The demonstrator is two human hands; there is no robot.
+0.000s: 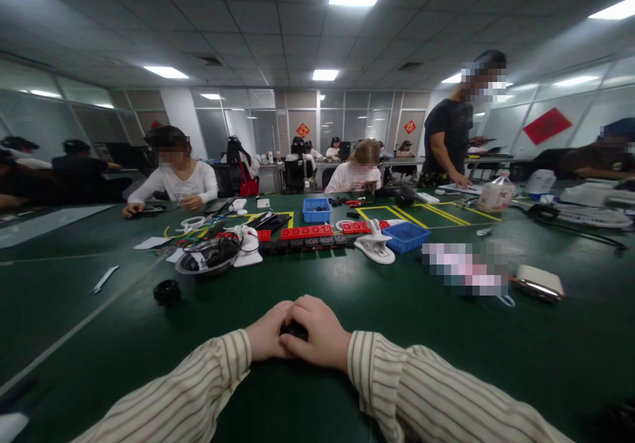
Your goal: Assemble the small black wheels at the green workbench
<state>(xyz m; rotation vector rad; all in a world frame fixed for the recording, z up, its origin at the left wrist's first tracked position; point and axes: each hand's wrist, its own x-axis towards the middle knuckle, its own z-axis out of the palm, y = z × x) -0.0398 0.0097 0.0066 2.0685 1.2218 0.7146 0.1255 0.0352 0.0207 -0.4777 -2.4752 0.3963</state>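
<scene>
Ahead and left of the left hand a round black cap lies on the green table. Both hands meet, fingers curled shut around a small dark object pressed between them; its axis and heading cannot be told. The right hand overlaps the left. Farther ahead sit red sockets and a blue bin; nothing lies between.

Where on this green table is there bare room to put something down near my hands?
Bare green table lies between your hands and the red and black strips. More lies left, between the black ring and the white tool. It is crowded around the clear bowl of cables, white clamp and blue bin.
</scene>
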